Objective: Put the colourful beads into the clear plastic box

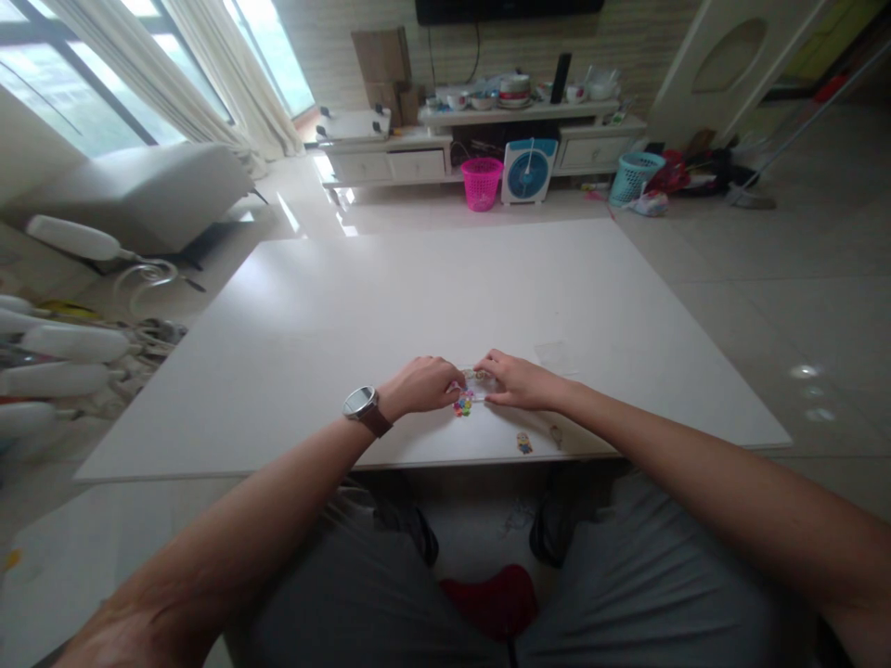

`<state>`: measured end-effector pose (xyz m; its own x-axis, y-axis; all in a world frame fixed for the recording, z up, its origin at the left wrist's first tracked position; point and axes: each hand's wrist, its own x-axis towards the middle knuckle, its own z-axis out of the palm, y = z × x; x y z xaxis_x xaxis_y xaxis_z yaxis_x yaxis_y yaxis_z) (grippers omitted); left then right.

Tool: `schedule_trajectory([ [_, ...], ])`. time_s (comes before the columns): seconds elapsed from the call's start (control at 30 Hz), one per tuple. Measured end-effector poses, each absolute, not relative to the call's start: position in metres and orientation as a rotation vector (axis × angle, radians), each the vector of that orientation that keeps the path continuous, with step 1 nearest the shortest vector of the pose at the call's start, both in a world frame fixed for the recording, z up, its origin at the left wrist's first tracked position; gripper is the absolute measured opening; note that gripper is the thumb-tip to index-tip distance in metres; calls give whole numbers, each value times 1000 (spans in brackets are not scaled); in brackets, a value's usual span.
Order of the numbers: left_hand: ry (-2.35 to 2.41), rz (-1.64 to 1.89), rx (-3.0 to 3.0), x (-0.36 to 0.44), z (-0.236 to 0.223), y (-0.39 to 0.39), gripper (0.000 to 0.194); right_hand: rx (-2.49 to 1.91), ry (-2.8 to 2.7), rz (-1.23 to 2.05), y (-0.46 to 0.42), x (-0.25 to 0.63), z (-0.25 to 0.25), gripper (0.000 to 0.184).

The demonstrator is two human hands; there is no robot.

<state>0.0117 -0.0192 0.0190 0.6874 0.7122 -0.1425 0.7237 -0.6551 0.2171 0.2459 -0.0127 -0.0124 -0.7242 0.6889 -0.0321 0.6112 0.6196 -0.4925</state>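
Observation:
Both my hands meet near the front middle of a white table (445,278). My left hand (419,385), with a watch on its wrist, is curled and pinches a small clear sheet of colourful stickers (465,399). My right hand (519,380) is also curled, its fingertips pressed on the same sheet from the right. A small yellow and blue cartoon sticker (524,443) lies on the table near the front edge, just below my right wrist. A faint pale sticker (556,433) lies beside it.
A grey sofa (139,190) stands at the left, with white objects (62,348) below it. At the back is a white TV cabinet (480,139) with dishes, a pink basket (482,183), a blue fan (529,172) and a teal basket (635,176). Tiled floor lies to the right.

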Motion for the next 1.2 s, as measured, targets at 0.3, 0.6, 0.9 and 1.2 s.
schedule_trajectory([
  [0.3, 1085, -47, 2667, 9, 20, -16, 29, -1083, -2682, 728, -12, 247, -12, 48],
  [0.6, 1115, -77, 2639, 12, 17, -19, 29, -1073, -2688, 729, -12, 247, -12, 47],
  [0.9, 1209, 39, 2544, -2, 22, -6, 25, -1099, -2678, 750, -13, 247, -11, 48],
  [1.2, 1262, 128, 2479, -19, 5, 11, 18, -1146, -2703, 707, -14, 247, -8, 50],
])
